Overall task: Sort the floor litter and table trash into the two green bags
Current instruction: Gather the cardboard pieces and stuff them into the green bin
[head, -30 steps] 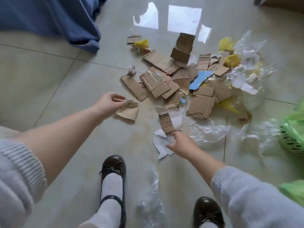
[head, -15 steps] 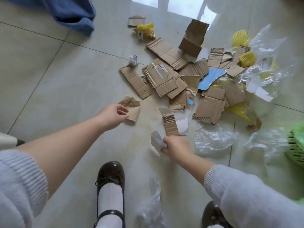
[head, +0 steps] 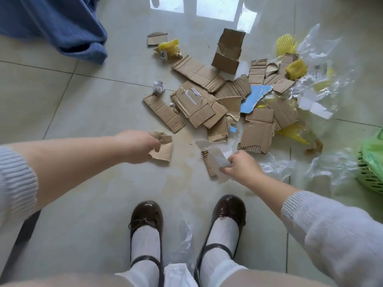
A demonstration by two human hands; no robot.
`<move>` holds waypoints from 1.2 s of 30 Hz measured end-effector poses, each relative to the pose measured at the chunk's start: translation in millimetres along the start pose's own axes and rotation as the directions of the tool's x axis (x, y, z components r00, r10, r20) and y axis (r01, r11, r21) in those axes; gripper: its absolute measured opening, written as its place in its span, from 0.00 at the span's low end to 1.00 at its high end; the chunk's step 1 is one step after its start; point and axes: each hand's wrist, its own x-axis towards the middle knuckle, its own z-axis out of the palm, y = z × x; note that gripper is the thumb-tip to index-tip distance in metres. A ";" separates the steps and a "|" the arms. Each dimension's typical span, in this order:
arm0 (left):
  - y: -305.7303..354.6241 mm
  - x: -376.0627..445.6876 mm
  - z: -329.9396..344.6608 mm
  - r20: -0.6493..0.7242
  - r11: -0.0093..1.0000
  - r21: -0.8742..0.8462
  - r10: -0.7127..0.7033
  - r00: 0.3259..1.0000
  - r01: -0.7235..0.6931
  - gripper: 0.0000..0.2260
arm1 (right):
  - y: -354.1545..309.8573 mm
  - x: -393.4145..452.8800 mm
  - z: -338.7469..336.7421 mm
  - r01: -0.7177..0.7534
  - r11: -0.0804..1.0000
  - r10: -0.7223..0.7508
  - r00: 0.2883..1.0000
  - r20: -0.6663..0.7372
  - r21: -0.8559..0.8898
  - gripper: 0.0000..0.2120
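A heap of torn brown cardboard pieces (head: 199, 108) lies on the tiled floor, mixed with a blue scrap (head: 256, 97), yellow foam netting (head: 295, 69) and clear plastic film (head: 319, 54). My left hand (head: 137, 146) grips a crumpled cardboard scrap (head: 162, 148) near the heap's front edge. My right hand (head: 241, 165) is closed on white paper pieces (head: 219, 160), which overlap a corrugated cardboard strip (head: 208, 162). One green bag (head: 373, 150) lines a green basket (head: 369, 177) at the right edge.
A blue cloth (head: 62, 27) hangs down at the top left. A small open cardboard box (head: 229, 51) stands behind the heap. Crumpled clear plastic (head: 275, 166) lies right of my right hand, another piece (head: 182, 235) between my shoes. A white paper ball (head: 158, 87) sits left of the heap.
My right hand has lifted the white paper pieces off the floor toward the corrugated strip. My left hand has closed on the crumpled cardboard scrap. The view tilted down, showing both shoes.
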 end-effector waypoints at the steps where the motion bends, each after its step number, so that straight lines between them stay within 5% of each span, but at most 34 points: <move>1: 2.0 2.1 -0.5 0.006 0.999 0.046 0.023 1.000 -0.023 0.14 | -1.2 2.0 5.2 0.021 1.000 -0.021 1.000 0.013 -0.020 0.13; 6: 6.5 21.6 5.9 -0.032 0.994 0.088 0.071 0.997 -0.068 0.19 | -11.6 16.2 19.2 0.055 0.998 -0.055 0.998 -0.015 0.010 0.13; 11: 6.3 56.6 26.9 -0.052 1.000 -0.016 0.026 0.998 -0.027 0.37 | -19.1 27.8 41.1 0.108 0.989 -0.116 0.991 -0.071 -0.101 0.09; 16: 7.8 80.4 35.6 -0.069 0.974 0.196 0.129 0.989 -0.113 0.42 | -26.2 35.4 39.6 0.115 0.993 -0.116 0.992 -0.044 -0.016 0.13; 21: -6.8 96.6 35.0 -0.116 0.962 0.217 0.196 0.974 -0.167 0.25 | -25.5 35.8 27.5 0.159 0.963 -0.175 0.983 0.056 0.219 0.33; 25: -13.5 99.4 32.0 -0.136 0.978 0.151 0.166 0.977 -0.145 0.10 | -17.6 49.6 8.6 0.177 0.984 -0.176 0.974 0.141 0.004 0.40; 36: -19.8 102.2 6.2 -0.035 0.996 0.036 0.080 0.996 -0.079 0.06 | -26.4 64.2 -9.0 0.304 0.821 -0.339 0.941 0.017 -0.483 0.19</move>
